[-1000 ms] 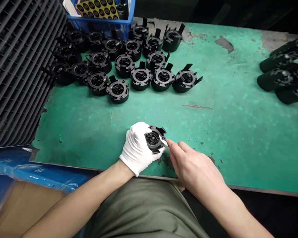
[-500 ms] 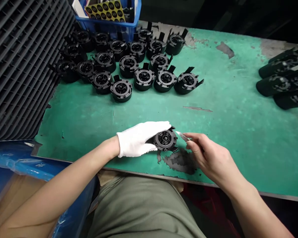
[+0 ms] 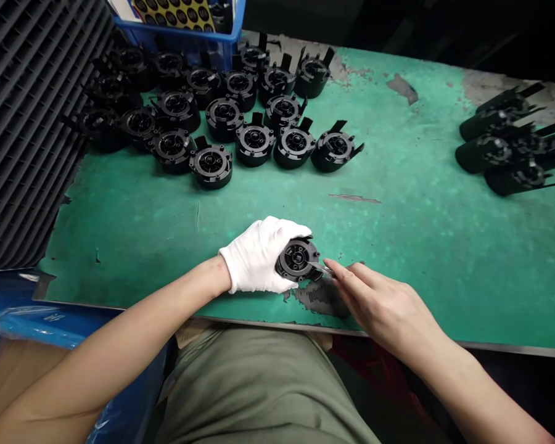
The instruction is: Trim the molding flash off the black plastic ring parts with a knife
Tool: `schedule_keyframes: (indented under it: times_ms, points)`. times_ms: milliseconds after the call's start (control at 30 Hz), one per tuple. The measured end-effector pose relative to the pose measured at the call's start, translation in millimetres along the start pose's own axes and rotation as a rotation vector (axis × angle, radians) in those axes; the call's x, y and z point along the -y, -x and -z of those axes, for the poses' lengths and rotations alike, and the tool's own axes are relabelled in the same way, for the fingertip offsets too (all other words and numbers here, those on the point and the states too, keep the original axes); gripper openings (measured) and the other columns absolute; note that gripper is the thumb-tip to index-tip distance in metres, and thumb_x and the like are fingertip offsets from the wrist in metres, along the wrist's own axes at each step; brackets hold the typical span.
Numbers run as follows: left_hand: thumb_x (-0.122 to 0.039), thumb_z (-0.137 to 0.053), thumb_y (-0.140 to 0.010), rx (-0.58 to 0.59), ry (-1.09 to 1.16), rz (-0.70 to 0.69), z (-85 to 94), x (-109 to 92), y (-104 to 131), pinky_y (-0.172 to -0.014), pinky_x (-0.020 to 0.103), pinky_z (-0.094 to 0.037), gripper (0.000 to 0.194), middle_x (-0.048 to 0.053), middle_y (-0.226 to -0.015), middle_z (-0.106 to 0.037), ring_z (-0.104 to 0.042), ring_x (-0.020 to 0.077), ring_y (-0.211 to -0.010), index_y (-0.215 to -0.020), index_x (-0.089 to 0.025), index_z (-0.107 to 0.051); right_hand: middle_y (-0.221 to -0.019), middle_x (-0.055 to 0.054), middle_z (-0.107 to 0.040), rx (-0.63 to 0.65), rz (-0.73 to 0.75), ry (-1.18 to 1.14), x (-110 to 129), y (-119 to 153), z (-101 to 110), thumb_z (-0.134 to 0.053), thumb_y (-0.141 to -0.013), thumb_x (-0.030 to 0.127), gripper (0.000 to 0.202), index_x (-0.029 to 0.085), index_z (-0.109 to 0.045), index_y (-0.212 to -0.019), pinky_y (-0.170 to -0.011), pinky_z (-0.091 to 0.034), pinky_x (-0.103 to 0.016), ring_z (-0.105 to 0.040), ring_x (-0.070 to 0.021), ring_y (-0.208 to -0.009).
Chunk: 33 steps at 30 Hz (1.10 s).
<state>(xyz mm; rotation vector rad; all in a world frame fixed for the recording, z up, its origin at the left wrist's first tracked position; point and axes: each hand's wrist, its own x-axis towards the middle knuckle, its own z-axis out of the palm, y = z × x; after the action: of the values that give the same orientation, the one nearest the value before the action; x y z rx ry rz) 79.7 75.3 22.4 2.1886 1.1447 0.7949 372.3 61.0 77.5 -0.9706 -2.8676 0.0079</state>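
Observation:
My left hand [image 3: 259, 256], in a white glove, is wrapped around a round black plastic housing [image 3: 298, 258] near the front of the table. The housing's ringed face is turned up, and a tab shows beside my fingertips. My right hand [image 3: 383, 299], ungloved, pinches a small knife [image 3: 322, 269] with a pointed silvery blade. The blade tip meets the right rim of the housing, though exact contact is hard to make out. My right fingers hide the rest of the knife.
Several similar black housings [image 3: 254, 140] stand in rows at the back left. A blue bin [image 3: 180, 38] holding a yellow sticker sheet [image 3: 176, 13] is behind them. More black parts [image 3: 481, 151] lie at the right. Stacked dark grids [image 3: 32, 123] border the left side of the green table [image 3: 420, 246].
My left fingers have curled more tightly around the housing. My right hand has brought the knife leftward, from beside the housing to its rim. The whole view has shifted slightly.

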Motion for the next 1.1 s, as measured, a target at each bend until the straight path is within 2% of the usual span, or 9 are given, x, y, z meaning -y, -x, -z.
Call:
schedule_keyframes:
  times_ms: [133, 233, 333, 533, 667, 833, 1100]
  points:
    - [-0.044, -0.084, -0.078, 0.017, 0.006, -0.006, 1.2, 1, 0, -0.11, 0.055, -0.058, 0.079, 0.016, -0.137, -0.073, -0.073, 0.0399, -0.124, -0.148, -0.02, -0.055, -0.085, -0.001, -0.062, -0.001, 0.025, 0.003, -3, 2, -1, -0.052, -0.114, 0.019, 0.033, 0.011, -0.065, -0.144, -0.059, -0.042, -0.029, -0.057, -0.0134, -0.064]
    - [-0.04, -0.084, -0.081, 0.077, 0.003, -0.058, 5.9, 1, 0, -0.113, 0.054, -0.056, 0.087, 0.015, -0.141, -0.071, -0.071, 0.0377, -0.128, -0.158, -0.023, -0.049, -0.087, -0.001, -0.062, 0.004, 0.031, -0.013, -5, 3, -3, -0.055, -0.113, 0.018, 0.035, 0.01, -0.063, -0.147, -0.059, -0.042, -0.029, -0.057, -0.0136, -0.065]
    - [-0.038, -0.086, -0.08, 0.119, -0.015, -0.055, 8.7, 1, -1, -0.113, 0.052, -0.056, 0.088, 0.013, -0.141, -0.07, -0.07, 0.0363, -0.128, -0.16, -0.026, -0.051, -0.086, -0.001, -0.061, 0.001, 0.033, -0.012, -6, 3, -4, -0.053, -0.113, 0.017, 0.035, 0.011, -0.062, -0.146, -0.058, -0.04, -0.029, -0.055, -0.0137, -0.064]
    - [-0.039, -0.086, -0.079, 0.125, -0.019, -0.042, 6.5, 1, -1, -0.112, 0.052, -0.055, 0.088, 0.013, -0.141, -0.07, -0.07, 0.0357, -0.125, -0.159, -0.025, -0.052, -0.085, -0.001, -0.062, 0.038, 0.057, -0.034, -5, 2, 2, -0.05, -0.107, 0.008, 0.043, 0.015, -0.057, -0.148, -0.057, -0.04, -0.03, -0.058, -0.0162, -0.066]
    - [-0.039, -0.084, -0.08, 0.119, -0.023, -0.042, 6.0, 1, -2, -0.113, 0.051, -0.054, 0.087, 0.013, -0.14, -0.071, -0.069, 0.0353, -0.125, -0.159, -0.024, -0.052, -0.088, -0.003, -0.062, 0.064, 0.073, -0.012, -4, -2, 6, -0.047, -0.106, 0.007, 0.043, 0.012, -0.056, -0.147, -0.058, -0.039, -0.032, -0.057, -0.0173, -0.067]
    - [-0.039, -0.084, -0.08, 0.121, -0.016, -0.036, 6.3, 0, -2, -0.113, 0.051, -0.054, 0.086, 0.013, -0.14, -0.071, -0.069, 0.0361, -0.126, -0.159, -0.023, -0.053, -0.086, -0.002, -0.059, 0.048, 0.034, 0.016, 0, 0, 5, -0.045, -0.109, 0.011, 0.039, 0.012, -0.055, -0.147, -0.056, -0.037, -0.032, -0.052, -0.0165, -0.063]
    - [-0.039, -0.084, -0.08, 0.123, -0.029, -0.038, 6.4, 1, -2, -0.114, 0.051, -0.053, 0.087, 0.013, -0.141, -0.071, -0.068, 0.0364, -0.128, -0.159, -0.023, -0.053, -0.091, -0.006, -0.064, 0.084, -0.005, 0.061, 10, 5, 6, -0.047, -0.104, 0.005, 0.047, 0.012, -0.051, -0.15, -0.056, -0.036, -0.034, -0.059, -0.0192, -0.07]
